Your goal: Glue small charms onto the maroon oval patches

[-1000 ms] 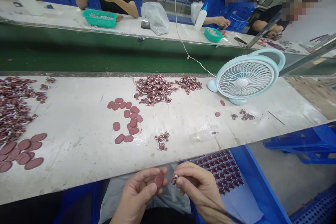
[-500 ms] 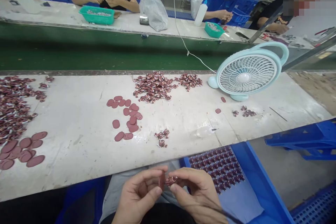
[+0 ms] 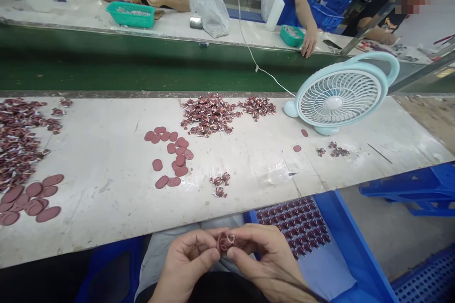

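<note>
Low over my lap, my left hand (image 3: pixel 190 258) pinches a reddish-brown oval disc (image 3: pixel 219 242) by its edge. My right hand (image 3: pixel 265 255) has thumb and forefinger closed on a small brown figure piece (image 3: pixel 228 240) with white and orange marks. The piece lies against the face of the disc; whether they are joined I cannot tell. On the table beyond are a few similar pieces (image 3: pixel 220 192) and scattered oval discs (image 3: pixel 180 160). A blue tray (image 3: pixel 350 246) beside my right hand carries rows of brown pieces (image 3: pixel 295 225) over a pale sheet.
Piles of small pieces (image 3: pixel 208 116) lie at the table's back and far left, near larger discs (image 3: pixel 48 214). A light-blue fan (image 3: pixel 334 103) stands at right, behind a clear bottle with a thin tip (image 3: pixel 279 177). People work at the opposite bench (image 3: pixel 81 19).
The disc and the small piece, apart before, now meet, the disc turned more face-on. Across the aisle, the blue-shirted person's hand has dropped to the bench edge. The view has shifted slightly.
</note>
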A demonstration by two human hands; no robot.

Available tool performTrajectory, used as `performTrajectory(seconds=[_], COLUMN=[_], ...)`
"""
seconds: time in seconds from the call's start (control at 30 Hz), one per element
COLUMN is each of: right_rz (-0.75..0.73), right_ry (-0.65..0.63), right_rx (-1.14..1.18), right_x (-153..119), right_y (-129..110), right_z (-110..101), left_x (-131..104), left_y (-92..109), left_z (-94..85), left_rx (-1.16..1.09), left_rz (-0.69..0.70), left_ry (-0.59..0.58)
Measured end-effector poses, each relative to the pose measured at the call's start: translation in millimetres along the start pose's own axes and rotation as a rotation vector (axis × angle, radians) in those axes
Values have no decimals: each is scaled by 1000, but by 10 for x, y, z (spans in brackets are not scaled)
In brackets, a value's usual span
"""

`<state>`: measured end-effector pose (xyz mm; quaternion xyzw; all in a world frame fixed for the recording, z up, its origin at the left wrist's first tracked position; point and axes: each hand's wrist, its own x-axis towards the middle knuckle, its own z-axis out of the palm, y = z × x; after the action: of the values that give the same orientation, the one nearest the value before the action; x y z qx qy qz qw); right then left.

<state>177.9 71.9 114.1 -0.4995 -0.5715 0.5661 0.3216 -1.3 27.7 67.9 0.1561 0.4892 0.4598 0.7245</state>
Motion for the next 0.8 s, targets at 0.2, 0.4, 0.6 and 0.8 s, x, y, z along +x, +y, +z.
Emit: performTrajectory(seconds=[0.2, 0.4, 0.6, 0.8], right_rz=[-5, -21, 105, 330], right_ry=[-4, 26, 166, 561], right_rx=[85, 100, 324, 252], right_x=[22, 43, -98, -667], right_y=[-31, 13, 256, 832], right_z=[17, 38, 51, -596], left_x=[-3, 16, 23, 295], left_y=[-88, -134, -130, 620], left_z=[-22, 10, 11, -763], left_rx=[-19, -30, 64, 1028], left_rz=[45, 79, 162, 717], left_ry=[42, 68, 58, 368])
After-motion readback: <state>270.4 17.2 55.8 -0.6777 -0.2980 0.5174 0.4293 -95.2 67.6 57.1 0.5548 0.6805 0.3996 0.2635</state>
